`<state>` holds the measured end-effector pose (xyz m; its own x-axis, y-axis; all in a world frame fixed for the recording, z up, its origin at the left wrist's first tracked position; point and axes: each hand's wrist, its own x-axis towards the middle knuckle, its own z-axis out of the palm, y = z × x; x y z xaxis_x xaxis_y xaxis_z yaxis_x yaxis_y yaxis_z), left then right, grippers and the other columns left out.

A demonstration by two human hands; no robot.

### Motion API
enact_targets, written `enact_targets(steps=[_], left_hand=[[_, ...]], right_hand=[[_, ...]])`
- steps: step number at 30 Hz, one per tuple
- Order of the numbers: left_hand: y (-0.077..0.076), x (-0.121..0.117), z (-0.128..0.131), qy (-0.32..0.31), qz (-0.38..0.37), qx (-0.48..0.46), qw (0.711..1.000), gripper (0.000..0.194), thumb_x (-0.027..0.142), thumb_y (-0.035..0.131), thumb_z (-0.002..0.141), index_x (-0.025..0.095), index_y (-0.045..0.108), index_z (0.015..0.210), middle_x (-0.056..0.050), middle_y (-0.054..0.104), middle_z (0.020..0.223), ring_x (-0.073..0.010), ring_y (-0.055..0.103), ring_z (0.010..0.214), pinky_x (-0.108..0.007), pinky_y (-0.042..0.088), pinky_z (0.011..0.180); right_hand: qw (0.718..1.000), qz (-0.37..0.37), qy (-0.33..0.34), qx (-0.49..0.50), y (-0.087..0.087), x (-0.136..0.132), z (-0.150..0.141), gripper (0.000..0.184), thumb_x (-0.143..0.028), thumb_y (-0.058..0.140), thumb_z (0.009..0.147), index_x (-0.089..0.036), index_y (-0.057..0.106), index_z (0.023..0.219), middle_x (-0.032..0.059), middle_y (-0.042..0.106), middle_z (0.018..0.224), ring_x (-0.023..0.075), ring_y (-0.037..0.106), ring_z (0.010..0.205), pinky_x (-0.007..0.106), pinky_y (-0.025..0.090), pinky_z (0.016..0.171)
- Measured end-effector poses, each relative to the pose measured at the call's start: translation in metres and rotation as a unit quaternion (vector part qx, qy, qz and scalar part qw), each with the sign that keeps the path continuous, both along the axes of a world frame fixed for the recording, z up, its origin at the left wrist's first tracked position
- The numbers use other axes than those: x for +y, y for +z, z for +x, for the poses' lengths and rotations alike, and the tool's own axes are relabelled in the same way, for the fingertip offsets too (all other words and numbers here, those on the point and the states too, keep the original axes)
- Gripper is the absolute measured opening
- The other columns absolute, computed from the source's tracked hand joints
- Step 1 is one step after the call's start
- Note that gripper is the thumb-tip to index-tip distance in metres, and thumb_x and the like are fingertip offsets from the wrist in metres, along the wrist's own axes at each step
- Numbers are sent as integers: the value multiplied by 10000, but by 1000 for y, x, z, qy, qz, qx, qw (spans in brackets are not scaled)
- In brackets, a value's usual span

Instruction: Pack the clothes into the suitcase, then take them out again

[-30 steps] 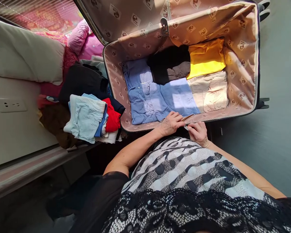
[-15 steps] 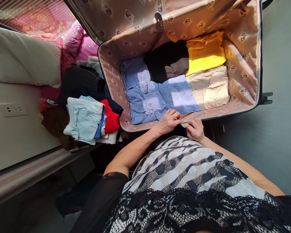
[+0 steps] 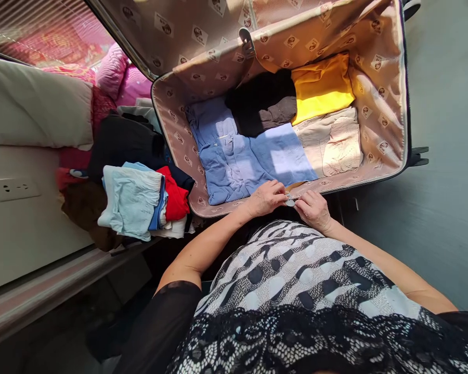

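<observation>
An open suitcase point(image 3: 378, 93) with beige printed lining lies on the floor in front of me. Inside it lie a blue garment point(image 3: 242, 156), a black and grey one point(image 3: 263, 106), a yellow one point(image 3: 322, 88) and a cream one point(image 3: 335, 143). My left hand point(image 3: 265, 197) and my right hand point(image 3: 314, 209) meet at the suitcase's near rim. Both are closed in a pinch on a small metal piece point(image 3: 289, 200) at the end of a tan strap point(image 3: 296, 186). I cannot make out exactly what the piece is.
A pile of folded clothes point(image 3: 140, 202), light blue, red and white, lies on the bed edge left of the suitcase, with dark garments point(image 3: 125, 140) behind it. A white pillow point(image 3: 35, 109) and pink bedding point(image 3: 117, 72) lie further back. A wall socket point(image 3: 11, 188) is at far left. Grey floor point(image 3: 444, 208) lies to the right.
Both hands stay pinched together at the suitcase's near rim, with only small finger movements. The view has shifted slightly, so the suitcase sits a little further left.
</observation>
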<state>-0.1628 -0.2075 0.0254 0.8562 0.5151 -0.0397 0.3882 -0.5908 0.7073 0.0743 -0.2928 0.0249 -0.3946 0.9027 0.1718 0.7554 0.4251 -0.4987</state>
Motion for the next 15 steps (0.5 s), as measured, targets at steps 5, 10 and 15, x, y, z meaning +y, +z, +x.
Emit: enact_targets(steps=[5,10,15], left_hand=[[7,4,-4,-14,-39,-5,999,329,492,655,1105,198,800,1115,-133,716,1115,-250,639,1026,-377,514,919],[9,6,-4,-13,-82,-23,996,329,480,629,1114,204,800,1171,-136,724,1123,-248,660,1020,-388,537,940],[6,4,-6,8,-84,-46,995,359,475,591,1129,191,808,1157,-151,734,1134,-251,675,1047,-393,553,955]], right_hand=[[994,-37,81,56,25,14,17,252,-211,594,1095,-219,703,868,54,643,807,188,546,779,333,420,728],[984,-120,72,106,34,39,58,217,-151,547,1061,-219,750,1095,73,703,915,196,627,801,323,505,747],[956,-268,-5,-116,-5,115,119,288,-246,613,1002,-173,755,1241,150,739,1079,257,698,867,383,561,818]])
